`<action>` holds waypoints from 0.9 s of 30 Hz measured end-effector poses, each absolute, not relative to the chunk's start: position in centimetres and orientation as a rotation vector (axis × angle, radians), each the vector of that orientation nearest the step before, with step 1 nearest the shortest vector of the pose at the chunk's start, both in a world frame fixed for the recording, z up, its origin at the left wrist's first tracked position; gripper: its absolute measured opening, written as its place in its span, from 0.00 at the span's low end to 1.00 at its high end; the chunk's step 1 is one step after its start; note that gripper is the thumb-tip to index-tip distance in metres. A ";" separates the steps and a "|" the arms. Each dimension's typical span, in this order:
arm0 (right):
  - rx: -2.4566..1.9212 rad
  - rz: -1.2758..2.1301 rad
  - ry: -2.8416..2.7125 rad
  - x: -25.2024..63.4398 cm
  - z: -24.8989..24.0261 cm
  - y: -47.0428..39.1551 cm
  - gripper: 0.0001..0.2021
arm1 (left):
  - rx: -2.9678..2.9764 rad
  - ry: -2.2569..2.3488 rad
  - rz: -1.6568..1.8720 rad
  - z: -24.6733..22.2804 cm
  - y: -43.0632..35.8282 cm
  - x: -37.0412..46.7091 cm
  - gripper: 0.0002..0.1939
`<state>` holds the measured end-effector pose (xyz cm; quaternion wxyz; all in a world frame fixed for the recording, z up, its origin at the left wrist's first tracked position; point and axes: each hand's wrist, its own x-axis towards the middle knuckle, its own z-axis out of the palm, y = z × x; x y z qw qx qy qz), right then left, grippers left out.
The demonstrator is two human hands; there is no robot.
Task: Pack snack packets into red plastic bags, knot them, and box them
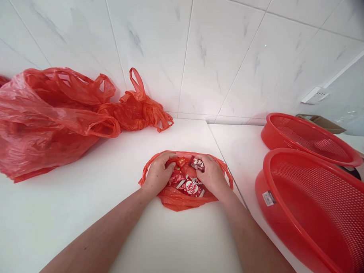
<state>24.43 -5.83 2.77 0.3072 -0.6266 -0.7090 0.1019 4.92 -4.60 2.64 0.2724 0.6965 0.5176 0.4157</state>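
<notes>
White table [62, 212] holds bags [181, 203] and, seemingly, baskets [311, 208] (all red).

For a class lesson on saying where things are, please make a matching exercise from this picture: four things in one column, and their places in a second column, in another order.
Things
1. Dark packet
2. Label
3. Socket
4. Open bag

Places
A. On the wall
B. Around the red packets
C. Held by the right hand
D. On the outside of the near basket

Right pairs: 1-C; 2-D; 3-A; 4-B
</notes>
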 end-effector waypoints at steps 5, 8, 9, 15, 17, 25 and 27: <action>-1.567 0.342 -1.843 24.6 2.6 -5.7 0.17 | 1.862 1.370 1.118 2.6 -4.7 4.9 0.12; -1.561 0.408 -1.781 24.6 2.8 -5.8 0.10 | 1.854 1.354 1.097 2.7 -4.8 4.9 0.10; -1.564 0.438 -1.757 24.7 2.9 -5.8 0.07 | 1.849 1.354 1.092 2.7 -4.8 4.9 0.10; -1.562 0.568 -1.662 24.6 3.3 -6.1 0.03 | 1.848 1.357 1.079 2.6 -4.8 4.9 0.09; -1.562 0.572 -1.658 24.6 3.4 -6.2 0.03 | 1.848 1.359 1.074 2.6 -4.7 4.9 0.09; -1.454 0.466 -1.657 24.4 3.9 -6.3 0.06 | 1.853 1.355 1.080 2.7 -4.7 4.9 0.09; -1.423 0.437 -1.726 24.4 4.6 -6.5 0.06 | 1.853 1.350 1.081 2.7 -4.7 4.9 0.10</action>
